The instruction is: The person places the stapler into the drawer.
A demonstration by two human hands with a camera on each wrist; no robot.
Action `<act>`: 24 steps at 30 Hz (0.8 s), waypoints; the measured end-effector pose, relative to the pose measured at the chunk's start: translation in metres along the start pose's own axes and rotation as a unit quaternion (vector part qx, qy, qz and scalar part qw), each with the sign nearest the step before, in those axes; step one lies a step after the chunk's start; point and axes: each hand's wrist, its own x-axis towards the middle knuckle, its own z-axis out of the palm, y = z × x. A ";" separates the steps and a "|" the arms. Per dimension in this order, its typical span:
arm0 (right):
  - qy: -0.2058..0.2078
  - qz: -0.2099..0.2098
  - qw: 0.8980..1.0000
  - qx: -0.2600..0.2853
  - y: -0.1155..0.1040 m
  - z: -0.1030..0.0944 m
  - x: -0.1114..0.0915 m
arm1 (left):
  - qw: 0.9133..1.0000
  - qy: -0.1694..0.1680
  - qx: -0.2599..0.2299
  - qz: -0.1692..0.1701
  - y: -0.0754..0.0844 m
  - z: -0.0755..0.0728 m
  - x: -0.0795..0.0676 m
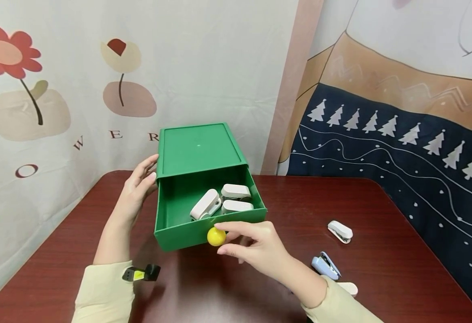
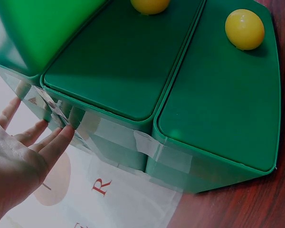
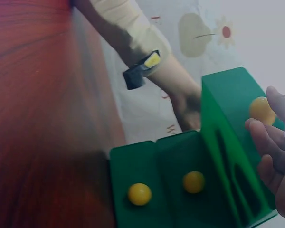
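A green drawer box stands on the table with its top drawer pulled out. Inside that drawer lie three white staplers, grouped toward its right side. My right hand holds the drawer's round yellow knob between thumb and fingers, also seen in the right wrist view. With fingers fairly straight, my left hand rests against the box's left side; in the left wrist view its fingertips touch the clear tape there. Two lower drawers, each with a yellow knob, are closed.
On the table's right lie a white stapler, a light blue stapler and another white item, partly hidden by the right sleeve. A printed cloth hangs behind the dark red table.
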 end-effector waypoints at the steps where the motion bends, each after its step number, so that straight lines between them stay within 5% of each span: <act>1: 0.000 0.007 1.000 0.005 0.002 0.002 -0.001 | 1.000 0.000 0.001 0.000 0.000 0.000 0.000; 14: 0.027 0.047 0.998 0.028 0.007 0.012 0.009 | 1.000 0.003 0.005 -0.011 0.002 0.000 -0.001; 24: 0.032 0.131 0.991 0.020 0.028 0.009 0.036 | 1.000 0.004 0.003 -0.008 0.002 0.001 -0.001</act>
